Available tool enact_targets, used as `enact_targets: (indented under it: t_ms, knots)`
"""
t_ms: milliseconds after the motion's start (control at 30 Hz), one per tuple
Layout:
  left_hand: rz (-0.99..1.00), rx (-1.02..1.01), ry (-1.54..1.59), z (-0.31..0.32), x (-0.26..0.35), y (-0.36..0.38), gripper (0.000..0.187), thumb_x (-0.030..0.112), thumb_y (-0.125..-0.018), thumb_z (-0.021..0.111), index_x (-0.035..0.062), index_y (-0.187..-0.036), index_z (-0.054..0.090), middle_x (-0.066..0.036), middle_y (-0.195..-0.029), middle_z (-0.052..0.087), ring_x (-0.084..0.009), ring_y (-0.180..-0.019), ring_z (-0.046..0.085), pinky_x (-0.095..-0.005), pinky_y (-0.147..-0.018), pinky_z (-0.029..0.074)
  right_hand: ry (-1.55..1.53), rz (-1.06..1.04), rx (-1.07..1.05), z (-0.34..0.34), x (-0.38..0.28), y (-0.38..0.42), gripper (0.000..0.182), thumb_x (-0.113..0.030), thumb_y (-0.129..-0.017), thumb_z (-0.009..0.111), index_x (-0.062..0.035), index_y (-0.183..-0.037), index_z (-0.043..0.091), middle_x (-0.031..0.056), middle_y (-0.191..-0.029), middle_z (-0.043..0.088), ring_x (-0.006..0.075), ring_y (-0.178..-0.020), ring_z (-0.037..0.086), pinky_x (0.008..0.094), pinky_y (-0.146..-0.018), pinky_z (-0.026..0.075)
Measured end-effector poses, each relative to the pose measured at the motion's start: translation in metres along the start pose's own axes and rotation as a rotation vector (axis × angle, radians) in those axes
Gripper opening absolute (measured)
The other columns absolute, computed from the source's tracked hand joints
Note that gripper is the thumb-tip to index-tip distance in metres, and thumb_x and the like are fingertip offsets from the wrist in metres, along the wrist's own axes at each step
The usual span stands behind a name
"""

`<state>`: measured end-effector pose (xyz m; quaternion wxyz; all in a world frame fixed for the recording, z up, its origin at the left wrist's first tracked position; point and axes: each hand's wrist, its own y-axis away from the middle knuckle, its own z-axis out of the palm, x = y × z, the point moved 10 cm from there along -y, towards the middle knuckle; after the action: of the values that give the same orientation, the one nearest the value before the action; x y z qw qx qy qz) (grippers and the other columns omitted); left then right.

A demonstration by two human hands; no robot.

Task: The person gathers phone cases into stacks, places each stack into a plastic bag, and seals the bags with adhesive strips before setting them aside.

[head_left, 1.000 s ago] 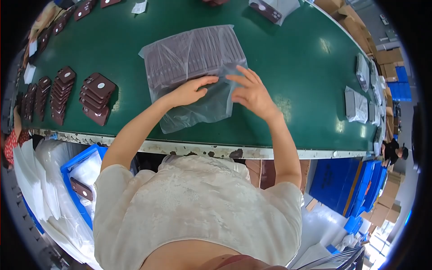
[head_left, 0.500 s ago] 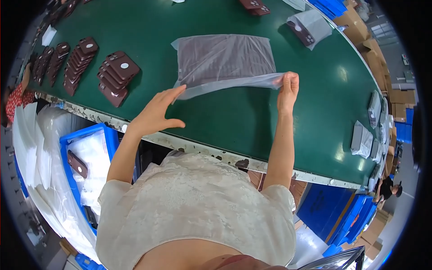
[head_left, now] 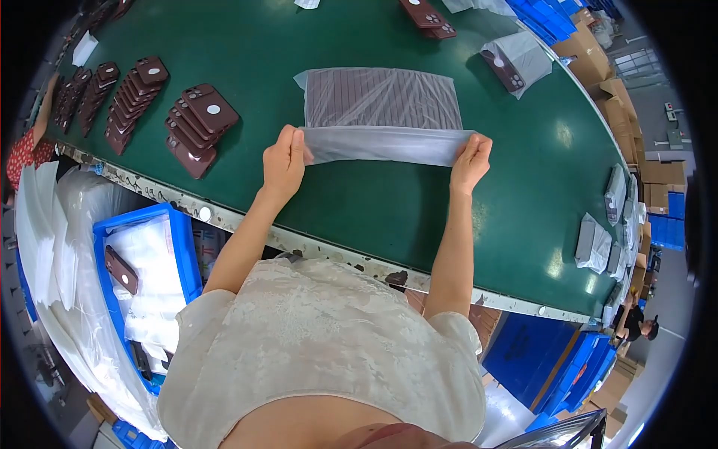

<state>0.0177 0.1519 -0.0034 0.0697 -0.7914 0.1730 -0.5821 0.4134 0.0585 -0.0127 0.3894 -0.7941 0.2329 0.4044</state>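
Observation:
A translucent plastic bag lies on the green table with a row of dark reddish-brown phone cases inside it. Its near edge is pulled taut and folded into a pale band. My left hand is closed around the left end of that band. At the other end, my right hand pinches the plastic between thumb and curled fingers. Both hands are just above the table, on the near side of the wrapped cases.
Several stacks of brown phone cases stand at the left on the green table. A bagged bundle lies at the back right, with more wrapped bundles along the right edge. A blue crate sits below at left.
My left hand has gone from open fingers to gripping the bag's left end. The near edge now stretches straight between both hands, and my right hand has come slightly nearer to me.

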Motion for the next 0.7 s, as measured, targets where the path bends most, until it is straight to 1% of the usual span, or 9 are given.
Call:
enact_targets:
  t_ms: [100, 133, 233, 400, 500, 533, 633, 667, 700]
  knots:
    - [-0.166, 0.03, 0.076, -0.002, -0.011, -0.005, 0.042, 0.032, -0.108, 0.041, 0.0041, -0.078, 0.052, -0.005, -0.06, 0.059, -0.0092, -0.054, 0.056, -0.0252, -0.052, 0.043, 0.163, 0.046, -0.004, 0.005, 0.001, -0.009, 0.027, -0.032, -0.105, 0.051, -0.0081, -0.094, 0.056, 0.0093, -0.066, 0.058, 0.0227, -0.056, 0.054, 0.037, -0.056, 0.045]
    - [-0.166, 0.031, 0.076, -0.002, -0.013, -0.006, 0.042, 0.032, -0.108, 0.041, 0.0041, -0.078, 0.052, -0.005, -0.06, 0.059, -0.0092, -0.054, 0.056, -0.0252, -0.052, 0.043, 0.162, 0.046, -0.005, 0.003, -0.003, -0.011, 0.027, -0.032, -0.105, 0.051, -0.0081, -0.094, 0.056, 0.0093, -0.066, 0.058, 0.0227, -0.056, 0.054, 0.037, -0.056, 0.045]
    - [-0.281, 0.05, 0.203, -0.001, -0.035, -0.008, 0.044, 0.035, -0.108, 0.04, 0.006, -0.076, 0.049, 0.001, -0.056, 0.05, -0.0074, -0.049, 0.048, -0.0242, -0.049, 0.039, 0.284, 0.038, -0.088, 0.01, -0.013, -0.018, 0.029, -0.033, -0.104, 0.051, -0.0077, -0.093, 0.057, 0.0131, -0.068, 0.058, 0.0289, -0.058, 0.054, 0.0399, -0.058, 0.046]
    - [-0.372, 0.083, 0.325, 0.0, -0.054, -0.005, 0.048, 0.037, -0.107, 0.043, 0.0041, -0.073, 0.049, 0.001, -0.053, 0.046, -0.0074, -0.047, 0.046, -0.0269, -0.044, 0.037, 0.298, -0.008, -0.127, 0.018, -0.02, -0.023, 0.031, -0.034, -0.104, 0.051, -0.0075, -0.091, 0.058, 0.0138, -0.068, 0.058, 0.028, -0.059, 0.056, 0.0409, -0.06, 0.046]
    - [-0.451, 0.072, 0.337, 0.009, -0.063, -0.001, 0.048, 0.038, -0.107, 0.042, 0.0044, -0.074, 0.051, 0.001, -0.054, 0.047, -0.0056, -0.047, 0.047, -0.0269, -0.045, 0.037, 0.215, 0.037, -0.228, 0.024, 0.004, -0.032, 0.033, -0.033, -0.104, 0.052, -0.0058, -0.087, 0.058, 0.0094, -0.064, 0.055, 0.0243, -0.057, 0.052, 0.0385, -0.057, 0.044]
    - [-0.454, 0.07, 0.34, 0.008, -0.065, -0.003, 0.048, 0.038, -0.107, 0.042, 0.0044, -0.074, 0.051, 0.001, -0.054, 0.047, -0.0056, -0.047, 0.047, -0.0269, -0.045, 0.037, 0.219, 0.039, -0.228, 0.021, 0.009, -0.037, 0.033, -0.033, -0.104, 0.052, -0.0058, -0.087, 0.058, 0.0093, -0.064, 0.055, 0.0243, -0.057, 0.052, 0.0385, -0.057, 0.044]
    - [-0.532, -0.148, 0.153, 0.022, -0.074, -0.005, 0.046, 0.037, -0.106, 0.042, 0.0035, -0.076, 0.053, -0.006, -0.057, 0.052, -0.0182, -0.05, 0.053, -0.0331, -0.051, 0.042, -0.104, 0.503, -0.618, 0.045, 0.054, -0.024, 0.032, -0.029, -0.105, 0.051, -0.0017, -0.098, 0.065, -0.001, -0.073, 0.061, 0.0135, -0.067, 0.055, 0.0287, -0.064, 0.046]
    - [-0.532, -0.148, 0.156, 0.024, -0.074, -0.004, 0.046, 0.037, -0.106, 0.042, 0.0035, -0.076, 0.053, -0.006, -0.057, 0.052, -0.0182, -0.05, 0.053, -0.0331, -0.051, 0.042, -0.101, 0.501, -0.617, 0.044, 0.058, -0.024, 0.032, -0.029, -0.105, 0.051, -0.0017, -0.098, 0.065, -0.001, -0.073, 0.061, 0.0135, -0.067, 0.055, 0.0287, -0.064, 0.046]
    - [-0.435, -0.15, 0.043, 0.022, -0.067, -0.007, 0.045, 0.035, -0.106, 0.042, 0.003, -0.076, 0.053, -0.01, -0.059, 0.054, -0.0246, -0.055, 0.055, -0.0361, -0.054, 0.043, -0.094, 0.475, -0.607, 0.043, 0.059, -0.025, 0.03, -0.027, -0.105, 0.051, -0.0012, -0.099, 0.066, -0.0009, -0.078, 0.063, 0.0124, -0.071, 0.056, 0.0278, -0.067, 0.047]
